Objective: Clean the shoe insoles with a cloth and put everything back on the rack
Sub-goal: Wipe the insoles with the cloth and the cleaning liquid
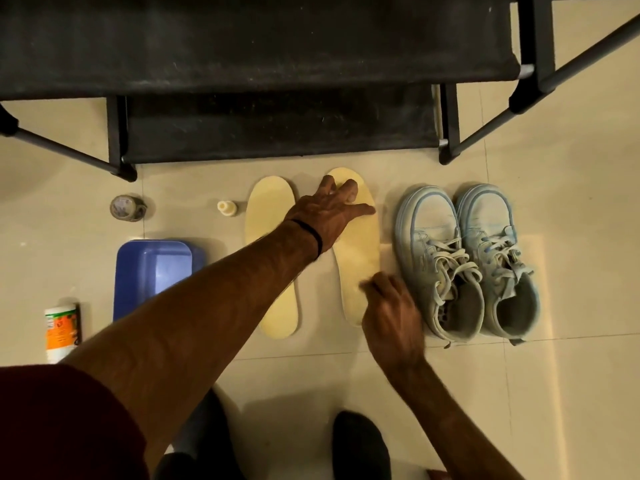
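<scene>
Left hand (325, 211): pressing flat, fingers spread, on the right insole (358, 251).
Right hand (391, 315): blurred; grip unclear.
Bottle (60, 332): label unreadable.

Your L arm (194, 327) is bare from the short sleeve down. That sleeve (65, 420) is dark maroon, plain fabric, no print visible, covering the upper arm at the bottom-left corner. Round your L wrist there's a thin black band (313, 237), like a cord or hair tie, snug, no clasp visible. L hand (322, 216): no rings, no glove. R forearm (450, 420) bare too, no watch or band. R hand (391, 317) is motion-blurred, so fingers lack detail. Below, dark trousers (204, 441) and a dark sock or shoe (360, 445), can't tell which.
</scene>
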